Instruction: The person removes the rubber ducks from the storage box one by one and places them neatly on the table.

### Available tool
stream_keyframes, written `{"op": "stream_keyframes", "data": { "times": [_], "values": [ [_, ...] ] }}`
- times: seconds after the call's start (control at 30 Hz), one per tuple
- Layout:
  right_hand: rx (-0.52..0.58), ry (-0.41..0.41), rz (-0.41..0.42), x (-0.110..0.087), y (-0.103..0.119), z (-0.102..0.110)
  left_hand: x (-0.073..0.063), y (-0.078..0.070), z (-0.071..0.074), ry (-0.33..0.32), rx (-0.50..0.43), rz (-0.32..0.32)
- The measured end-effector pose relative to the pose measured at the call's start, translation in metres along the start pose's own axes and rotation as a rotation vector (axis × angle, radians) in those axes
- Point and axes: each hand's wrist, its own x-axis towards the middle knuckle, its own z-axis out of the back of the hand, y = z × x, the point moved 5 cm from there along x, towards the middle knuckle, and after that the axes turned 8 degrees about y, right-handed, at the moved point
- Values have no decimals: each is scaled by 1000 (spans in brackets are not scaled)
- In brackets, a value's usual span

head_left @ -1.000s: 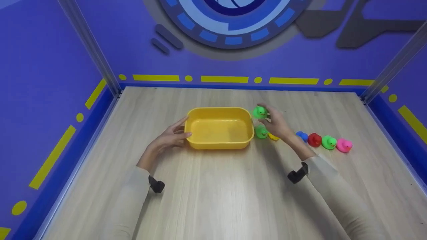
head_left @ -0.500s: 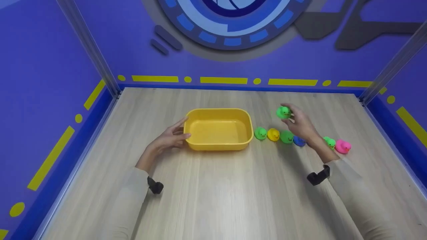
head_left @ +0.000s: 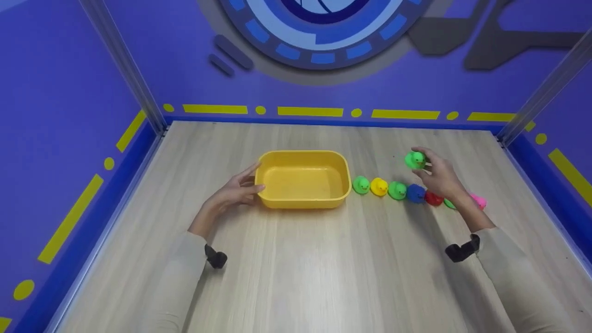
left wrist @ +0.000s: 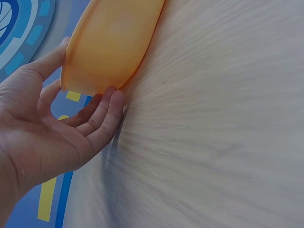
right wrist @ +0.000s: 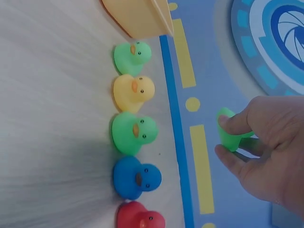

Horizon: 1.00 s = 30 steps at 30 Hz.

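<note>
My right hand (head_left: 439, 173) pinches a green rubber duck (head_left: 415, 160) between thumb and fingers, raised behind the duck row. In the right wrist view the same duck (right wrist: 229, 130) shows against the back wall. My left hand (head_left: 233, 190) holds the left end of a yellow basin (head_left: 303, 203), thumb and fingers on its rim and outer wall. From the basin rightward stand a green duck (head_left: 361, 184), a yellow duck (head_left: 379, 186), another green duck (head_left: 397, 190), a blue duck (head_left: 416, 193) and a red duck (head_left: 434, 198). My right wrist partly hides another green duck and a pink duck (head_left: 479, 200).
The wooden tabletop (head_left: 296, 268) is enclosed by a blue back wall (head_left: 296, 97) and side walls with yellow dashes. The basin's bare floor shows. My right forearm passes over the right end of the duck row.
My right hand has moved rightward from beside the basin, carrying the green duck along behind the row to above the blue and red ducks. My left hand stays at the basin.
</note>
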Motion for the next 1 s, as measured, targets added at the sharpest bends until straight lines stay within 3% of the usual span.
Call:
{"op": "stream_keyframes", "data": {
  "times": [0.43,0.73,1.0],
  "values": [
    [-31,-45,-68,-25,-32,19,-2,1,-1,12,9,5],
    [-61,-66,-50,-36,-41,32,-3,0,0,36,-36,-27],
    [-100,-78,-42,-49,-57,44,-2,0,0,34,-12,-15]
  ]
}}
